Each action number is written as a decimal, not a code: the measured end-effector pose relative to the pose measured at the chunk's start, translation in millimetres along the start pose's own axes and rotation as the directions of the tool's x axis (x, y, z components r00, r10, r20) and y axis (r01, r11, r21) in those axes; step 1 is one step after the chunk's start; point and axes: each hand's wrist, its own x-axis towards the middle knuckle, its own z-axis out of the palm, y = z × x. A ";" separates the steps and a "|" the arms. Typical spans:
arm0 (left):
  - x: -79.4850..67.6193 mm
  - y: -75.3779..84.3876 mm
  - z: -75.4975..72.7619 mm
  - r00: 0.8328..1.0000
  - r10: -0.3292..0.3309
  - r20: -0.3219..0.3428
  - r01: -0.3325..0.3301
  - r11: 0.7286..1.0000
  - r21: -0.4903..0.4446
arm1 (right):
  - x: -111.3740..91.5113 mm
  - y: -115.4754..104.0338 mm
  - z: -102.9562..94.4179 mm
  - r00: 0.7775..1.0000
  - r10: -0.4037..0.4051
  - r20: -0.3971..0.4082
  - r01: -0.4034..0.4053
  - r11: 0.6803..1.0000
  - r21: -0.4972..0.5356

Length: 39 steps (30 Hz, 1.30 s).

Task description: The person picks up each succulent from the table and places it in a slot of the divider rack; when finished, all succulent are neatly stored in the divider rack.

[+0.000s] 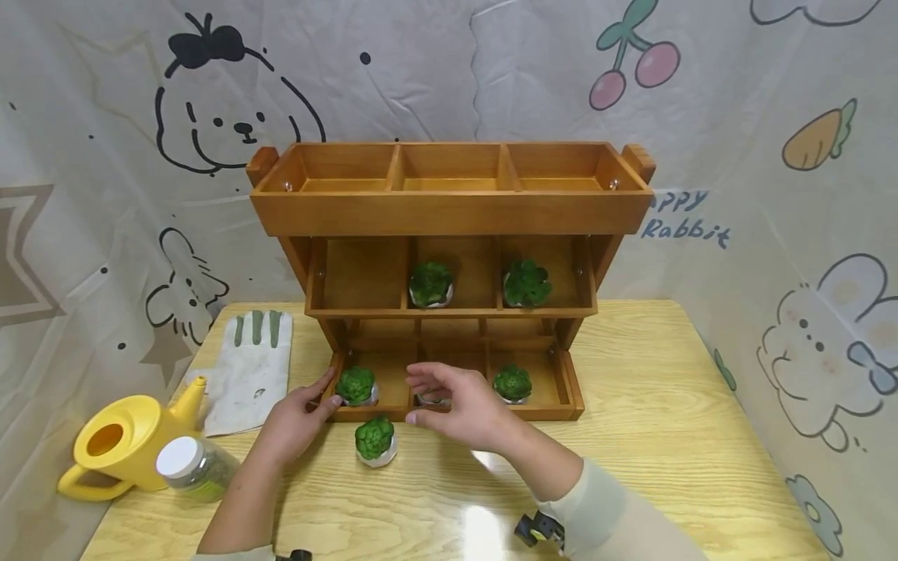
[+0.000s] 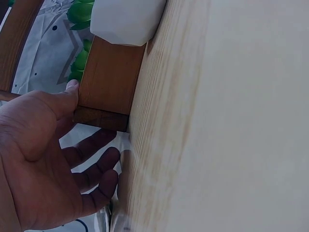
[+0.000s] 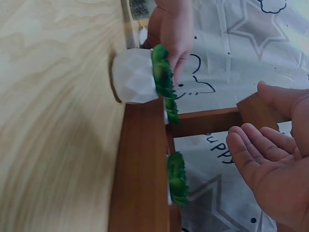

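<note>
My left hand (image 1: 298, 421) is at the left front corner of the wooden shelf's (image 1: 449, 214) bottom tier. Its thumb rests on the front board (image 2: 110, 77), while the other fingers spread loosely beside the end. Just inside that corner sits a potted artificial succulent (image 1: 356, 385). Over the middle bottom compartment my right hand (image 1: 463, 401) hovers with relaxed fingers, holding nothing. Beneath it a white pot (image 1: 433, 400) is mostly hidden. Another potted succulent (image 1: 375, 440) with a white faceted pot stands on the table before the shelf, between the hands.
A third bottom succulent (image 1: 513, 383) sits at right. Two more, a round one (image 1: 431, 284) and a wider-leaved one (image 1: 528, 283), occupy the middle tier. Left on the table (image 1: 666, 436) are a yellow watering can (image 1: 129, 440), a white-lidded jar (image 1: 196, 467) and gloves (image 1: 249, 366).
</note>
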 end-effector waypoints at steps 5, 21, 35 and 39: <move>0.0 0.8 0.0 1.000 -0.001 -0.003 0.001 1.000 0.000 | -1.1 4.6 6.5 0.998 0.037 0.041 -0.035 0.999 -0.040; 0.0 0.3 0.4 1.000 0.000 -0.003 0.000 1.000 -0.004 | -5.3 22.6 22.4 0.979 0.124 0.161 -0.099 0.983 -0.154; -0.4 -0.4 0.9 1.000 -0.003 -0.001 0.003 1.000 0.001 | -4.1 29.9 37.1 0.961 0.182 0.207 -0.121 0.953 -0.280; 0.0 -0.9 1.1 1.000 -0.002 -0.004 0.002 1.000 0.000 | -1.5 32.6 42.5 0.962 0.177 0.209 -0.101 0.939 -0.328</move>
